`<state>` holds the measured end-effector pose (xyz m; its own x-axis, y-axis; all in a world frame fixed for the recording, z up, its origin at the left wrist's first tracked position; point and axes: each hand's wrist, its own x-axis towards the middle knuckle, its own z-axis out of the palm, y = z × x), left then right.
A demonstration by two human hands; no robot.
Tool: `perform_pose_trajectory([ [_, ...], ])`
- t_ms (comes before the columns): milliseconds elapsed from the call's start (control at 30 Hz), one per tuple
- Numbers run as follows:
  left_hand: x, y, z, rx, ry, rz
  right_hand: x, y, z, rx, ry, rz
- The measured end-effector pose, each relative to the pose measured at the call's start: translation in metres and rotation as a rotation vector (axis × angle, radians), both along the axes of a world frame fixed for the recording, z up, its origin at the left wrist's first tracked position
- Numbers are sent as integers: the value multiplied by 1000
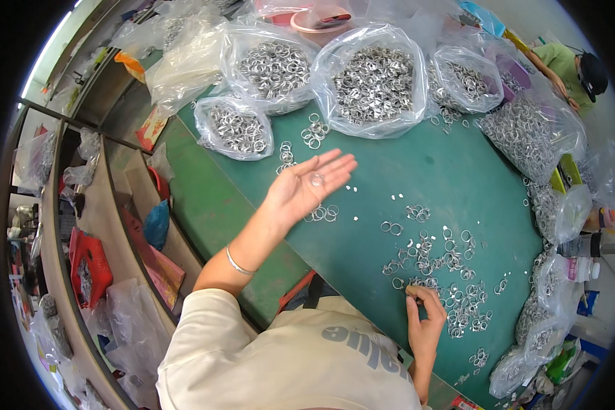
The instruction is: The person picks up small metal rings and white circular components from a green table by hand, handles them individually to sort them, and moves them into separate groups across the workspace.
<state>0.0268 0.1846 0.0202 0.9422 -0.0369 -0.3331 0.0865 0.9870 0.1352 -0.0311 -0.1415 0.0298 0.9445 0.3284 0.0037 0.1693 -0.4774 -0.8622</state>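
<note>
My left hand (311,181) is held out above the table, palm up and fingers stretched flat. A silver metal ring (317,180) lies loose on that palm. Lower right, my right hand (427,318) has its thumb and forefinger pinched together at the near edge of a loose spread of silver rings (466,307). Another ring (398,283) shows right at those fingertips and appears to be in the pinch. Under my left wrist is a small group of rings (324,213) on the green tabletop (362,253).
Open plastic bags full of rings (376,85) line the table's far side, with a smaller bag (236,130) at the left. More filled bags (523,130) run down the right edge. Shelves (116,225) stand at left. Another person (570,72) is at far right.
</note>
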Motion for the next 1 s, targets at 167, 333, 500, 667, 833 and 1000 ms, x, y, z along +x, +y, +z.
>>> perform_pose_trajectory([
  [167, -14, -27, 0, -54, -151, -121, -2, 1, 0, 33, -20, 39],
  [333, -27, -11, -30, -61, -124, -85, -8, 2, -2, 42, 7, 40],
  [500, -15, 3, -12, 1197, 119, 149, -14, -4, -13, 35, -15, -8],
  [667, 49, 51, -35, 2402, -300, 458, -9, -4, -7, 19, 7, -17],
  [833, 88, 87, -84, 2509, -198, 17, -11, -16, -10, -64, -155, -29],
  [1000, 56, 44, -58, 2470, -126, 176, -16, -42, -10, -399, -295, -184],
])
